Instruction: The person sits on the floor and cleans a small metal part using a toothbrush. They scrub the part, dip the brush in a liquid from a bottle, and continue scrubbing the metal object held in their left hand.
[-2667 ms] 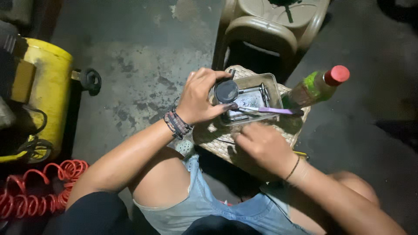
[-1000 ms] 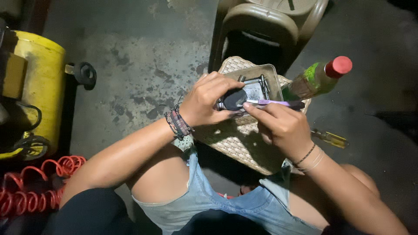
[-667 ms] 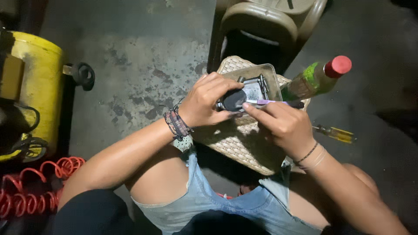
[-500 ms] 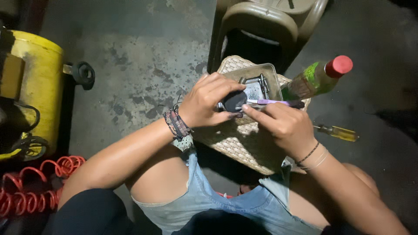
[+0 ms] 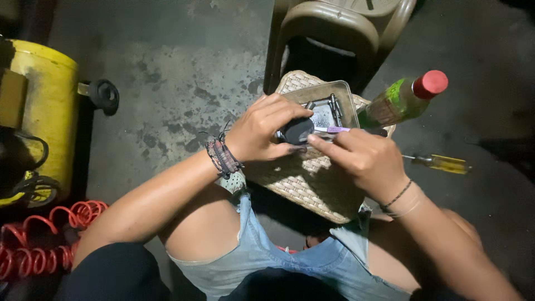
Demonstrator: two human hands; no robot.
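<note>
My left hand [image 5: 262, 134] grips a small dark round part [image 5: 297, 131] above a metal tray [image 5: 346, 100] that rests on a woven stool [image 5: 304, 181]. My right hand [image 5: 362, 161] holds a purple-handled brush [image 5: 339, 130], its handle lying across the tray and its end against the round part. Several metal bolts [image 5: 334, 106] lie in the tray. Both hands meet over the tray's near edge.
A bottle with a red cap and green label [image 5: 404, 100] stands right of the tray. On the floor lie a yellow-handled screwdriver [image 5: 443, 163], a red coiled hose [image 5: 39, 245] and a yellow tank with a wheel [image 5: 47, 117]. A beige plastic chair [image 5: 334, 28] stands behind the stool.
My right hand came up from the stool's front and took the purple brush to the round part. My left hand lowered the part toward the tray. The view shifted slightly.
</note>
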